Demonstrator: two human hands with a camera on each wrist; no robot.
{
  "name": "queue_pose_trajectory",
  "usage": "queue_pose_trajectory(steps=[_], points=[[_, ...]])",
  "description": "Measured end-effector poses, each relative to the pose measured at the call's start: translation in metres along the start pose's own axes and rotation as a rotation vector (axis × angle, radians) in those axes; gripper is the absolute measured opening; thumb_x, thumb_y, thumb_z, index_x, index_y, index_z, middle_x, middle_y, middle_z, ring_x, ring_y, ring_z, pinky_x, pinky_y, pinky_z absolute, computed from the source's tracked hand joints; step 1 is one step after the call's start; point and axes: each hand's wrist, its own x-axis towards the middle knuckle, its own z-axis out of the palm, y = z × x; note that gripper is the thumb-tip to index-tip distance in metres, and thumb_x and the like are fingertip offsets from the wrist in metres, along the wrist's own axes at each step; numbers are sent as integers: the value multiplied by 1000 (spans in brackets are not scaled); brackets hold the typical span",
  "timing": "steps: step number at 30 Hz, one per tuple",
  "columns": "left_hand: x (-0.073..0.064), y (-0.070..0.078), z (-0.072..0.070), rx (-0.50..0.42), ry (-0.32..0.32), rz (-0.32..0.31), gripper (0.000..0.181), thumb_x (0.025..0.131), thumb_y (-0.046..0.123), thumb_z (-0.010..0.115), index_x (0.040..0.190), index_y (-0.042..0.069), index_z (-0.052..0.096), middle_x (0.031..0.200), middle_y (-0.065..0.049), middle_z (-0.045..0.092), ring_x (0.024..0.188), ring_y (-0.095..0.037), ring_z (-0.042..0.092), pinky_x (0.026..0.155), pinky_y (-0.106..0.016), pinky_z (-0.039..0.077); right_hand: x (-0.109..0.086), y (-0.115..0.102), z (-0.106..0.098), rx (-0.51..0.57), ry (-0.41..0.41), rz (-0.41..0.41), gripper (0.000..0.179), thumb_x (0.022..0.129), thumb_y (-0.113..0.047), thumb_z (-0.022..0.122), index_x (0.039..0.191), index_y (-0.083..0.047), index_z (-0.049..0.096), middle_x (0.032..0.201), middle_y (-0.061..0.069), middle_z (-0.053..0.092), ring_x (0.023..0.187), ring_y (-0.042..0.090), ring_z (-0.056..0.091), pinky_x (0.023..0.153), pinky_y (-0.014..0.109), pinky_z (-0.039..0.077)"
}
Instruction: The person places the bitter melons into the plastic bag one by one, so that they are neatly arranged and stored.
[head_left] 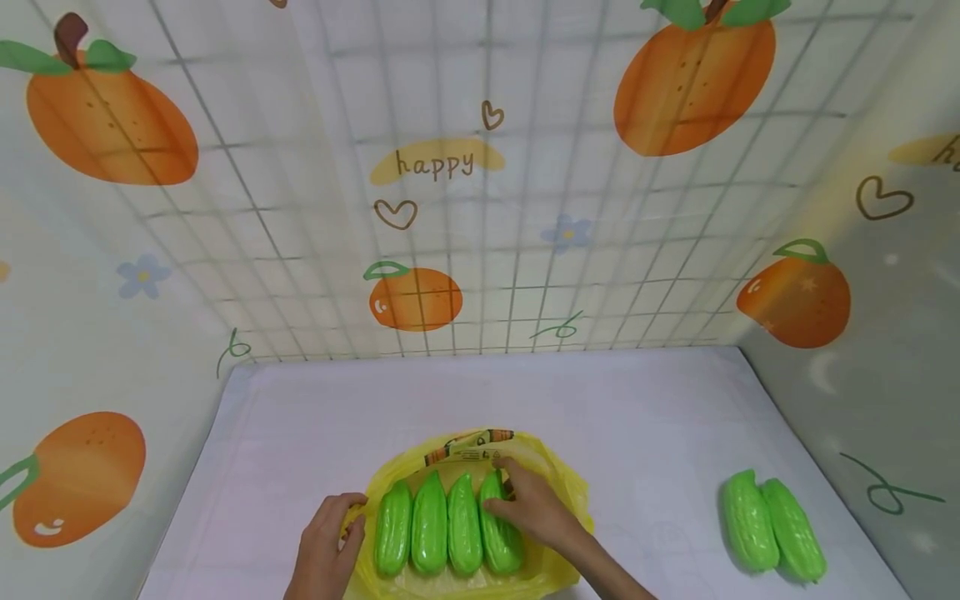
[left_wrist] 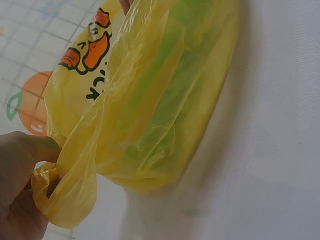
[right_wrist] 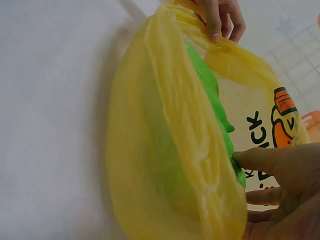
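Observation:
Several shiny bright green, long tapered vegetable-shaped pieces (head_left: 429, 525) lie side by side in an opened yellow plastic bag (head_left: 566, 492). My left hand (head_left: 326, 533) is at the bag's left side, where thumb and fingers pinch its gathered yellow edge (left_wrist: 75, 195). My right hand (head_left: 536, 504) reaches over the right rim and holds the rightmost green piece (head_left: 501, 537) near its upper end, thumb on its surface. In the right wrist view a fingertip touches the green piece (right_wrist: 215, 107), while the other fingers are partly hidden behind the bag's rim.
Two more green pieces (head_left: 750, 521) lie together on the white table (head_left: 645, 433) at the right. A duck print (left_wrist: 92, 47) marks the bag's inner back side. Behind the table hangs a pale curtain (head_left: 480, 250) with oranges and a grid pattern.

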Motion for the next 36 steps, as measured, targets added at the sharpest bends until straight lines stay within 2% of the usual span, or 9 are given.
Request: queue_pose_trajectory(steps=[6,10,15,21,24,28,32,36], points=[[-1,-3,0,3,-4,0,22,93,0,65,111,13,65,102,1,59,81,-6,55,66,-22,52,-1,-2,1,-57,31,-34,60,89,-18,74,137,8,48,112,19,63,92,28,61,70,40,54],[-1,-4,0,6,-2,-2,22,93,0,66,110,14,65,101,2,59,80,-5,54,66,-23,52,-6,-10,-5,-91,39,-23,60,90,-19,75,138,5,49,119,22,61,98,34,62,73,45,54],[-2,-5,1,4,2,2,22,93,0,65,110,14,65,101,2,59,81,-6,55,66,-23,52,-18,-29,-24,-92,14,-22,53,91,-17,73,137,-1,52,119,22,60,103,40,60,76,52,54],[-2,-6,1,5,7,4,22,93,0,66,110,13,65,101,1,60,84,-9,57,67,-23,53,-35,-43,-52,-71,6,-72,34,95,-22,69,125,-8,63,111,10,67,98,29,64,78,48,54],[-1,-6,1,-3,1,-1,22,93,0,65,111,13,65,102,1,60,86,-9,58,67,-23,53,-40,-43,-64,-87,56,-57,25,96,-23,67,118,-11,66,100,3,69,92,22,63,75,43,54],[-1,-6,2,-5,0,0,22,93,0,66,111,13,65,102,1,60,86,-9,58,67,-23,53,-45,-36,-79,-97,168,18,17,96,-18,66,112,-12,68,93,1,69,87,17,61,72,39,53],[-1,-7,2,2,11,13,22,93,0,66,111,13,65,101,1,60,84,-8,58,66,-23,53,-49,-23,-97,-129,259,81,17,97,-16,64,113,-11,68,96,3,70,88,19,64,72,39,54],[-2,-8,3,3,27,34,23,92,-1,67,110,13,65,101,1,60,83,-7,57,65,-22,52,-55,-3,-118,-151,306,119,21,98,-17,62,117,-9,66,102,8,70,90,22,65,69,36,54]])
